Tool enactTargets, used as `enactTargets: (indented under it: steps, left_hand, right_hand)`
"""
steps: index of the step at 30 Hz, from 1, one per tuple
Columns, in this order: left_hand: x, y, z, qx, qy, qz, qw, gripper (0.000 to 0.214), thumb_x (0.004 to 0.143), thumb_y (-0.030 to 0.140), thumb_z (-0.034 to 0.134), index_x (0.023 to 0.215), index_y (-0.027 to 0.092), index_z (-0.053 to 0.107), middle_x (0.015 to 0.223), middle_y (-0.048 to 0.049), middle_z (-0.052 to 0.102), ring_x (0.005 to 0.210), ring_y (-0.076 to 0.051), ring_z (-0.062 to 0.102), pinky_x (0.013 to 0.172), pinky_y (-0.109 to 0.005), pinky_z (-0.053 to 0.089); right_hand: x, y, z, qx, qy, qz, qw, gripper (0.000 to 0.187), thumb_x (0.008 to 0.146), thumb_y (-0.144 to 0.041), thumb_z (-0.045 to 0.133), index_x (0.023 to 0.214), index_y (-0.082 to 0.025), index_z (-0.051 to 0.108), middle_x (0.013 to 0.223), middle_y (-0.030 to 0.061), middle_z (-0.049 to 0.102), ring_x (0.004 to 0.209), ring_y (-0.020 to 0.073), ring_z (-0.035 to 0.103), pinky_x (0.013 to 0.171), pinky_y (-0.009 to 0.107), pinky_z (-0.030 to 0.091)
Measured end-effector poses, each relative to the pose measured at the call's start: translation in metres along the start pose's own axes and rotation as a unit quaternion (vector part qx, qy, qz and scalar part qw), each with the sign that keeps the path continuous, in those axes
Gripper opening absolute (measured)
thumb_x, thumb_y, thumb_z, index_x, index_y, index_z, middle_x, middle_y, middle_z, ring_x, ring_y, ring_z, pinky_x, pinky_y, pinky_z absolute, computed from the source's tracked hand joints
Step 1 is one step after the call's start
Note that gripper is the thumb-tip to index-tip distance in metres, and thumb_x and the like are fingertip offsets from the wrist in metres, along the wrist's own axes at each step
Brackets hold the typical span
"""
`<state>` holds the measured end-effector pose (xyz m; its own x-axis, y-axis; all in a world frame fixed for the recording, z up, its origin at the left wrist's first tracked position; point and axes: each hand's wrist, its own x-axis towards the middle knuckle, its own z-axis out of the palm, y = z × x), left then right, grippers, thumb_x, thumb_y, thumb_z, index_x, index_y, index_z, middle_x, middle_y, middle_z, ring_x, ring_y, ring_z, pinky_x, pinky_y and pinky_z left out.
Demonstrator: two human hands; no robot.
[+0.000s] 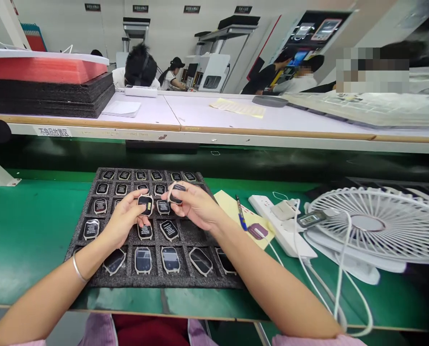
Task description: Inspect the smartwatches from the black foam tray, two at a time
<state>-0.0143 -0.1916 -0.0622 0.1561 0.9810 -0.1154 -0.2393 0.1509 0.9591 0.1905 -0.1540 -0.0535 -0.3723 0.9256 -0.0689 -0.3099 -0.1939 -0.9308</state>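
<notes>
My left hand point(128, 216) grips a smartwatch case point(145, 205) between thumb and fingers, its screen showing a small yellow-green patch. In my right hand point(196, 206) is a second watch case point(177, 193), tilted, its dark face partly under my thumb. Both hands hover over a dark foam tray point(113, 280) with rows of square pockets. Most pockets hold strapless watch cases; those in the upper rows show lines of white text, while the front row, such as this case point(143, 260), looks dark and glossy. My hands and forearms hide some pockets.
Right of the tray lie a yellow sheet point(225, 202), a blue marker point(241, 214), a white power strip point(283, 228) with cables, and a white fan point(373, 223). Black and red foam sheets point(44, 91) are stacked on the shelf point(200, 115). Several people sit beyond it.
</notes>
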Motion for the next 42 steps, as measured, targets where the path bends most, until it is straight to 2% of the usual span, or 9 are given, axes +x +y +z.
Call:
enactTargets:
  steps: [2,6,11,18,24,28,31,36,42]
  left_hand:
    - [0.0,0.0,-0.001,0.015,-0.001,0.009,1.0,0.044,0.075,0.029,0.07,0.117,0.019,0.059,0.075,0.0036,0.063,0.052,-0.009,0.062,0.05,-0.022,0.043]
    - [0.0,-0.002,0.0,0.025,-0.003,0.016,1.0,0.038,0.075,0.029,0.069,0.109,0.019,0.057,0.079,0.0027,0.065,0.052,-0.009,0.063,0.051,-0.022,0.045]
    - [0.001,-0.001,0.001,0.023,-0.006,0.02,1.0,0.039,0.074,0.023,0.067,0.111,0.019,0.056,0.081,0.002,0.066,0.058,-0.011,0.065,0.057,-0.024,0.047]
    - [0.001,-0.002,0.002,0.03,-0.012,0.023,0.999,0.042,0.072,0.02,0.067,0.112,0.019,0.056,0.091,-0.0006,0.069,0.062,-0.011,0.064,0.061,-0.025,0.048]
    - [0.0,-0.001,0.003,0.028,0.009,0.008,1.0,0.051,0.072,0.023,0.068,0.121,0.018,0.057,0.073,0.0043,0.062,0.059,-0.01,0.059,0.057,-0.023,0.042]
    - [0.0,-0.002,0.003,0.042,0.014,-0.003,0.999,0.061,0.068,0.023,0.075,0.124,0.019,0.054,0.085,0.0022,0.064,0.058,-0.008,0.052,0.055,-0.022,0.04]
    - [0.002,-0.006,0.002,0.072,0.03,0.027,0.997,0.058,0.068,0.022,0.076,0.121,0.019,0.054,0.09,0.0008,0.063,0.068,-0.01,0.053,0.059,-0.022,0.04]
    - [0.004,-0.012,-0.001,0.121,0.051,0.094,0.987,0.044,0.072,0.021,0.072,0.113,0.02,0.057,0.089,0.0013,0.06,0.084,-0.013,0.056,0.079,-0.026,0.044]
    - [0.004,-0.012,-0.003,0.202,0.046,0.125,0.97,0.037,0.075,0.021,0.066,0.111,0.019,0.058,0.089,0.0006,0.058,0.083,-0.014,0.053,0.078,-0.027,0.042]
  right_hand:
    - [0.001,0.007,0.001,0.03,0.003,0.023,0.999,0.035,0.072,-0.033,0.084,0.096,-0.019,0.062,0.088,0.0072,0.077,0.049,0.0086,0.051,0.044,0.022,0.036]
    - [-0.004,0.016,-0.005,0.089,-0.016,0.059,0.994,0.039,0.078,-0.036,0.076,0.112,-0.019,0.065,0.1,0.0106,0.077,0.056,0.0114,0.056,0.051,0.025,0.042]
    - [-0.006,0.024,-0.007,0.117,-0.045,0.082,0.989,0.035,0.083,-0.028,0.066,0.116,-0.017,0.065,0.103,0.011,0.076,0.061,0.013,0.059,0.056,0.027,0.047]
    - [-0.007,0.032,-0.005,0.12,-0.068,0.088,0.987,0.039,0.082,-0.022,0.067,0.12,-0.017,0.065,0.101,0.0089,0.075,0.061,0.012,0.06,0.056,0.025,0.047]
    - [-0.009,0.032,-0.006,0.094,-0.066,0.081,0.99,0.035,0.084,-0.018,0.067,0.119,-0.017,0.062,0.099,0.0093,0.077,0.055,0.0088,0.055,0.054,0.024,0.045]
    - [-0.01,0.033,-0.005,0.102,-0.088,0.078,0.988,0.037,0.086,-0.021,0.066,0.123,-0.018,0.061,0.108,0.0105,0.075,0.064,0.0129,0.066,0.059,0.027,0.051]
    - [-0.011,0.035,-0.005,0.102,-0.106,0.069,0.987,0.044,0.086,-0.021,0.07,0.128,-0.02,0.059,0.108,0.0079,0.074,0.075,0.015,0.071,0.069,0.029,0.056]
    - [-0.012,0.039,-0.007,0.079,-0.133,0.043,0.987,0.049,0.084,-0.024,0.077,0.128,-0.024,0.059,0.107,0.004,0.071,0.082,0.0143,0.073,0.076,0.029,0.058]
    - [-0.011,0.04,-0.008,0.065,-0.148,0.041,0.986,0.048,0.081,-0.028,0.081,0.124,-0.021,0.061,0.1,0.003,0.069,0.085,0.0151,0.073,0.081,0.031,0.059]
